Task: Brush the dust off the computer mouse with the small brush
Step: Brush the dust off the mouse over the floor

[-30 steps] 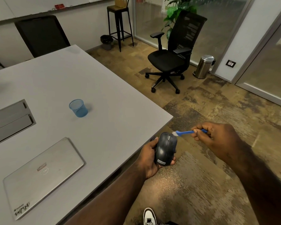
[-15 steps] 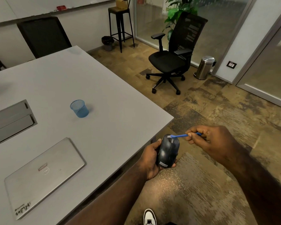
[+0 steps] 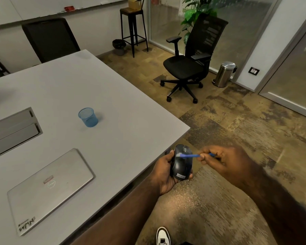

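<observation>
1. Seen from the head view, the mouse (image 3: 182, 162) is held off the table (image 3: 113, 96), just beyond its near right corner and above the floor. It is cupped from its left side and from below by the left hand (image 3: 163, 171), whose fingers are wrapped round its body.
2. Crosswise is how the brush (image 3: 193, 155) lies to the mouse. The long axis of the mouse runs away from the person, label end nearest, while the blue handle runs left to right across its upper part. The pale bristle tip touches the left half of the mouse's top, beside the scroll wheel.
3. At its right end the handle is pinched by the curled fingers (image 3: 204, 157) of the right hand (image 3: 224, 160), which sits just to the right of the mouse.
4. Judged from this, the next stroke would be drawn sideways across the short width of the mouse, with the right hand as the working one and the left serving only as a holder.
</observation>
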Tool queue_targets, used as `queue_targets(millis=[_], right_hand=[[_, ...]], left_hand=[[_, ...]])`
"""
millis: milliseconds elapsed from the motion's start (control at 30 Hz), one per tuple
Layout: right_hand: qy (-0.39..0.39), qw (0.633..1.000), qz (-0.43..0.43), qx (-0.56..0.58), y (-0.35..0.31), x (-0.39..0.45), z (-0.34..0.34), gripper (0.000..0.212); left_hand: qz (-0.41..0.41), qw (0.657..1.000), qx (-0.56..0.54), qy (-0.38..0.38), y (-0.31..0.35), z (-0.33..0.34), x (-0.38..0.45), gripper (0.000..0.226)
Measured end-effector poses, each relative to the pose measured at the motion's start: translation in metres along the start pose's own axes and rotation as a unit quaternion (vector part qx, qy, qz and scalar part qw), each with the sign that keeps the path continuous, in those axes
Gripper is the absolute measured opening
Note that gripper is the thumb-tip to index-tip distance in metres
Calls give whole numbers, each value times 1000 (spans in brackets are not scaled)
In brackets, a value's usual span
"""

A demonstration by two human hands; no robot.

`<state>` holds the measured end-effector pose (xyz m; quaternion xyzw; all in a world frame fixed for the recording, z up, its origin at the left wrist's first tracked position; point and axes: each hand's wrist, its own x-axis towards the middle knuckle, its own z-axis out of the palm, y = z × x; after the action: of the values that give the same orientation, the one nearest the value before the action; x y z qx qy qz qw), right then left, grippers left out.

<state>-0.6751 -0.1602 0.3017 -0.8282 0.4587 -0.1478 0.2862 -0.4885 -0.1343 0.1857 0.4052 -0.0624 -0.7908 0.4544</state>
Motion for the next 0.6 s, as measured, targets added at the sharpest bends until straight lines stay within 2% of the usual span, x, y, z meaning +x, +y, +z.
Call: queue_targets(millis=[67,100,133,267,300,400,467,533,600], right_hand=[[-81,997,-11,-9,-1,-4,4,11],[-88,996,-17,-18,0,-5,5,10],[-69,997,-17,-19,1,-5,6,10],[95,995,-32,-7,6,-5,3,16],[96,995,-34,-5,6,-6,4,17],[-10,1000,-13,25,2,-9,5,15],[-45,998,-15,28,5,-9,2,11],[-13,1000,1,22,8,-7,-3,12],[54,998,14,-20,13,-5,-5,15]], left_hand=[[3,1000,-8,5,-1,-1,1,52],[4,1000,-14,10,-1,-2,1,52],[4,1000,-17,12,-1,-2,1,52],[0,1000,-15,15,1,0,-2,47],[0,1000,-18,15,2,0,-3,47],[0,999,-29,14,1,0,-3,48],[4,999,-43,18,-1,-2,-4,48],[6,998,-58,17,-1,-4,-5,48],[3,998,-63,8,1,-4,-6,51]])
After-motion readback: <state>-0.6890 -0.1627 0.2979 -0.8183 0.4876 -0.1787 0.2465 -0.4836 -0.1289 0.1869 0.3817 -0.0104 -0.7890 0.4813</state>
